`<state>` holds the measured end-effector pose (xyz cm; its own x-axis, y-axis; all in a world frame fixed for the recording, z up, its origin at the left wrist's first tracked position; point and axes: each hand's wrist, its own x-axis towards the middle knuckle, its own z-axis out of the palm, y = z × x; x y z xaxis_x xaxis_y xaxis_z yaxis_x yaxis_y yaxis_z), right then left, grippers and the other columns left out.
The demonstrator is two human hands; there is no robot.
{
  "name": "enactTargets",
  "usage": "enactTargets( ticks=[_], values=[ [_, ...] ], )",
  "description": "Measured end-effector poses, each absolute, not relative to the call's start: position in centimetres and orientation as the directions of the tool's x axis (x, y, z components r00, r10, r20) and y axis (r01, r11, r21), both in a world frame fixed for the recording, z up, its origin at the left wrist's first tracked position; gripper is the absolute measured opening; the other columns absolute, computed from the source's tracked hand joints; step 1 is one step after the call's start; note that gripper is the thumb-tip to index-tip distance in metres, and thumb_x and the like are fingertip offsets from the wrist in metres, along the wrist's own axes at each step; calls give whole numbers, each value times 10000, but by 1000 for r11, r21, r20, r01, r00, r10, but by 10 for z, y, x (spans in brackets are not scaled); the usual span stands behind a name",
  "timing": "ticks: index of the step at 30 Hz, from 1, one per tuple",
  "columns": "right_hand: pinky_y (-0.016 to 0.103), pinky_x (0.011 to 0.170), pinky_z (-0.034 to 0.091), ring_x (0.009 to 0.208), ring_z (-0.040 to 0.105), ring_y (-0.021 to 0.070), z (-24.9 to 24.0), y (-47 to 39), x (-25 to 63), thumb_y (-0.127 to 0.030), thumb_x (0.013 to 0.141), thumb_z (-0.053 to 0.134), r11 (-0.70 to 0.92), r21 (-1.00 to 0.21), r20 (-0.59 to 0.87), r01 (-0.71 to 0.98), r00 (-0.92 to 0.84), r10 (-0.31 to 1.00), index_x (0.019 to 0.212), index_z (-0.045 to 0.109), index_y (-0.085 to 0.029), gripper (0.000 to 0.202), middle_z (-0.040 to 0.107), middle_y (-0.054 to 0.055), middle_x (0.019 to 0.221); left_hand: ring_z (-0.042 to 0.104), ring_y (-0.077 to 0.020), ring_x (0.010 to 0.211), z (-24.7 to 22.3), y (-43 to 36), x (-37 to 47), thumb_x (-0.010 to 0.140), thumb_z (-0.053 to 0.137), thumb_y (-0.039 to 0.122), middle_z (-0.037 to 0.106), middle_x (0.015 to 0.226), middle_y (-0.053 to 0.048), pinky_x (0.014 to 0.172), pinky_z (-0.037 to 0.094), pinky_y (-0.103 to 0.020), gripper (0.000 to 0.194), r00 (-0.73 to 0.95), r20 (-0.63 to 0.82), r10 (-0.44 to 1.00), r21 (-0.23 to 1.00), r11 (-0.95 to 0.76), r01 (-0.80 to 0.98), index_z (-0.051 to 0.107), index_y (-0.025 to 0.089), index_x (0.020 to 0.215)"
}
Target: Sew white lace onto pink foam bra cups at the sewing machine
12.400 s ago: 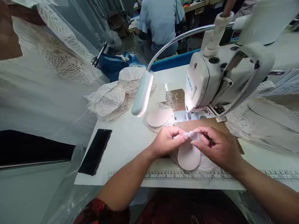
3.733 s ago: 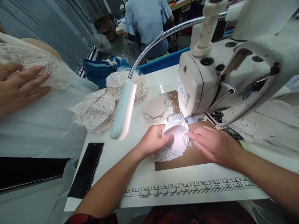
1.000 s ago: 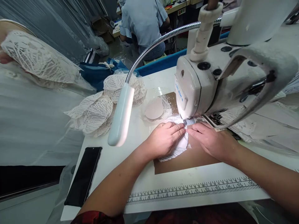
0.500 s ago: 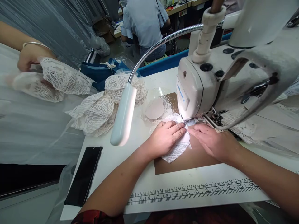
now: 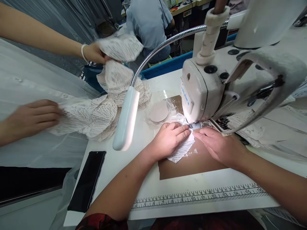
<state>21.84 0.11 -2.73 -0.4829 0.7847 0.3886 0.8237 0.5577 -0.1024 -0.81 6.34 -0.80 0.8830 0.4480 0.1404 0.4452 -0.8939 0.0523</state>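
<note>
On the near side of the sewing machine (image 5: 201, 86), at its needle: a white lace piece (image 5: 180, 154), long axis running from the needle toward the near table edge, leaning slightly left, tapered end pointing that way. Across its middle, just left of the needle, the left hand (image 5: 171, 139), fingers straight, close together and laid flat; thumb hidden, so cannot tell whether pinching. Just right of the needle, the right hand (image 5: 217, 143), fingers narrow together, tips by the lace edge; cannot tell whether holding anything underneath.

Beneath the needle area, a brown board (image 5: 206, 161) on the white table (image 5: 115, 161); nearer than the machine, a printed ruler (image 5: 192, 200). Left of the machine, a pale oval pad (image 5: 159, 111), a lamp (image 5: 126, 119), a lace heap (image 5: 105, 118) and, nearer, a black phone (image 5: 87, 181). Far left of the machine, a co-worker's bare-wristed hand (image 5: 35, 116) at the heap and a braceleted hand (image 5: 97, 54) gripping blurred lace. Behind the machine, blue cloth (image 5: 177, 60) and a seated person (image 5: 148, 25) in light blue.
</note>
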Motion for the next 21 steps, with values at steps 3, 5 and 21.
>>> enactTargets(
  ticks=[3, 5, 21],
  values=[
    [296, 674, 429, 797, 587, 180, -22, 1, 219, -88, 873, 416, 594, -142, 364, 792, -516, 775, 1127, 674, -186, 376, 699, 61, 973, 507, -248, 1056, -8, 63, -9, 981, 401, 229, 578, 1366, -85, 752, 359, -366, 366, 884, 160, 439, 73, -899, 432, 579, 151, 1292],
    [304, 683, 435, 802, 588, 184, -22, 0, 219, -92, 879, 405, 593, -143, 354, 793, -518, 779, 1123, 678, -177, 376, 693, 74, 985, 514, -251, 1047, -7, 63, -9, 978, 401, 233, 582, 1360, -93, 744, 357, -364, 369, 884, 159, 440, 87, -898, 431, 580, 147, 1289],
    [277, 653, 434, 715, 591, 174, -22, 2, 215, -104, 870, 415, 511, -125, 254, 850, -471, 845, 1225, 653, -229, 445, 688, 60, 820, 524, -294, 1099, -11, 68, -10, 971, 405, 312, 621, 1264, -145, 832, 413, -413, 416, 806, 182, 563, 183, -825, 535, 560, 144, 1318]
  ],
)
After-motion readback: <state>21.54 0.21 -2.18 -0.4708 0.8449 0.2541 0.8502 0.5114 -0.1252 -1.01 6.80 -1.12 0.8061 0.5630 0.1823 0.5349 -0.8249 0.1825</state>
